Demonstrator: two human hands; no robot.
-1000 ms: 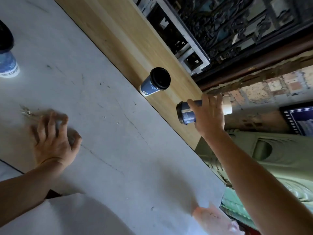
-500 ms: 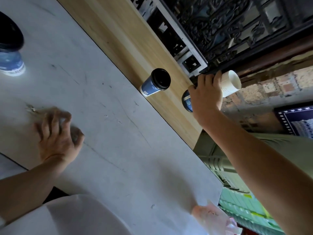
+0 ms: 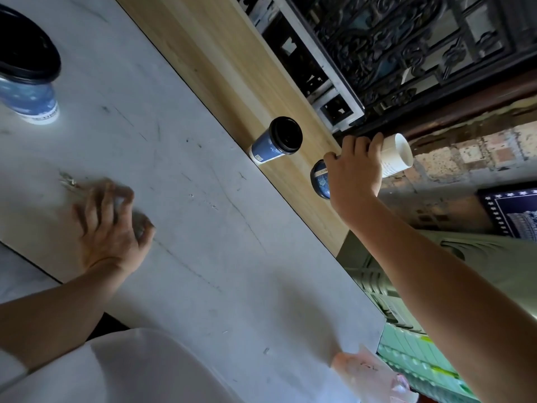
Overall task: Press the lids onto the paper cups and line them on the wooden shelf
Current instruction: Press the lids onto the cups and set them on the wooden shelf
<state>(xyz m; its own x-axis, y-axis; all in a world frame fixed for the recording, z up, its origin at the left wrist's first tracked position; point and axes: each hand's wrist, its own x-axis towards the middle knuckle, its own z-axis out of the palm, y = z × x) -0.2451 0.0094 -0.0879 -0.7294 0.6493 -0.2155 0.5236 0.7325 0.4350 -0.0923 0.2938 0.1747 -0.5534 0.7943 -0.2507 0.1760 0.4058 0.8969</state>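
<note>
Your right hand [image 3: 353, 173] is wrapped round a held cup [image 3: 395, 158], blue end low over the wooden shelf [image 3: 220, 53] near the lidded blue cup [image 3: 273, 144] standing there, while your left hand [image 3: 113, 225] sits curled on the grey table [image 3: 203, 257], too blurred to tell its grip.

No wording here can be read. The shelf cup [image 3: 271, 146], blue with a black lid, carries a small pale sticker near its base, its print too small to make out. The held blue cup [image 3: 321, 181] in my right hand [image 3: 353, 173] shows a narrow white strip with dark marks, illegible. The white cup [image 3: 396, 155] under my fingers bears faint grey print, unreadable. The far-left cup [image 3: 29, 97] has a blurred white printed band at its foot. At right, a star-bordered blue picture [image 3: 511, 210] shows no legible words.
</note>
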